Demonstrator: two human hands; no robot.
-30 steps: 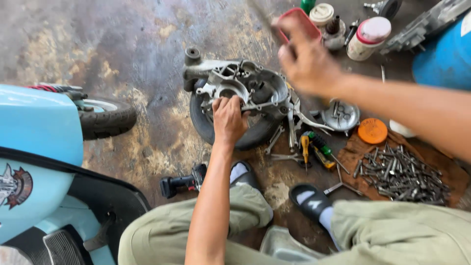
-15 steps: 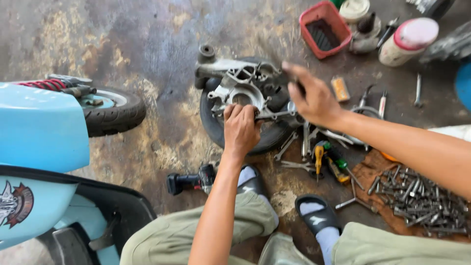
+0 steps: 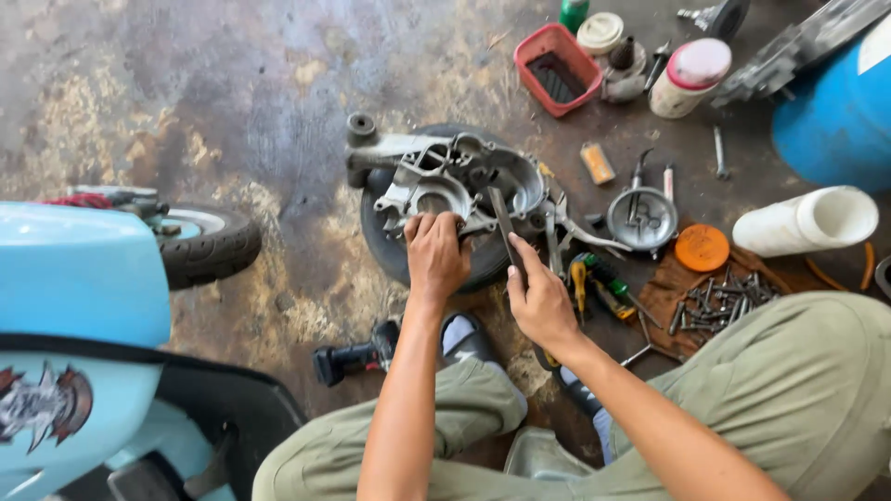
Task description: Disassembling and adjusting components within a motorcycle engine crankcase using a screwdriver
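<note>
– What's at the far left?
– A light-blue scooter body, its black tyre beside it.
– And the hands?
– The left hand is clamped on the grey cast-metal engine casing, which lies on a black tyre on the floor. The right hand pinches a dark flat metal tool against it.

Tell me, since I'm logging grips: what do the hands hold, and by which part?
Right hand holds a flat dark tool by its lower end. Left hand grips the metal engine casing at its near edge.
</note>
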